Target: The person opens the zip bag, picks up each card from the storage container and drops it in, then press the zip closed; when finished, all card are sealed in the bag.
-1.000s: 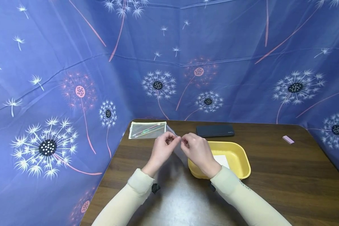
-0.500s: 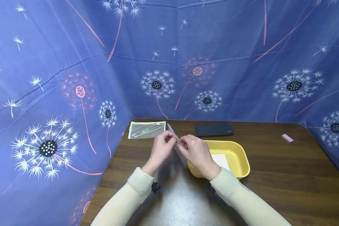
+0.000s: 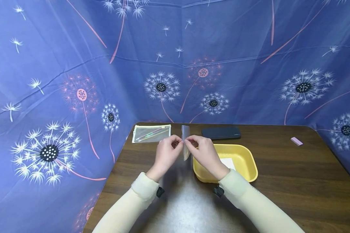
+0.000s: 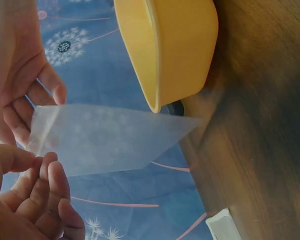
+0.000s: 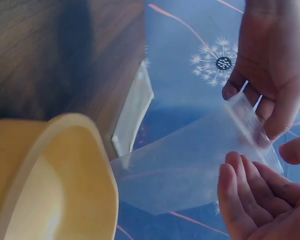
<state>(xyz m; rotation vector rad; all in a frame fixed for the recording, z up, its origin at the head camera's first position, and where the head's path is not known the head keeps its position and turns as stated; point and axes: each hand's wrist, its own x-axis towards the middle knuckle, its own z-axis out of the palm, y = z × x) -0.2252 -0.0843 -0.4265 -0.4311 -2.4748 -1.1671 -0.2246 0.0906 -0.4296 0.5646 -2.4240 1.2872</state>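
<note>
A clear, empty-looking plastic bag (image 3: 186, 152) with a narrow band along its top edge is held up between both hands over the table. My left hand (image 3: 167, 154) pinches that top edge with thumb and index finger. Opposite it, my right hand (image 3: 205, 153) pinches the same edge close by. In the left wrist view the bag (image 4: 110, 140) hangs flat and see-through below the fingertips. The right wrist view shows the bag (image 5: 175, 172) beside the basin, its band between the two hands.
A yellow basin (image 3: 253, 163) with a white sheet (image 3: 228, 162) inside stands under the right forearm. Behind lie a mesh zip pouch (image 3: 141, 131) holding thin coloured sticks and a dark flat case (image 3: 221, 133). A pink block (image 3: 296, 141) sits far right. Patterned fabric (image 3: 236, 64) hangs behind the table.
The bag has turned between the hands, from slanting toward the lower right to standing nearly edge-on and upright. Both hands keep their place and grip it at the top.
</note>
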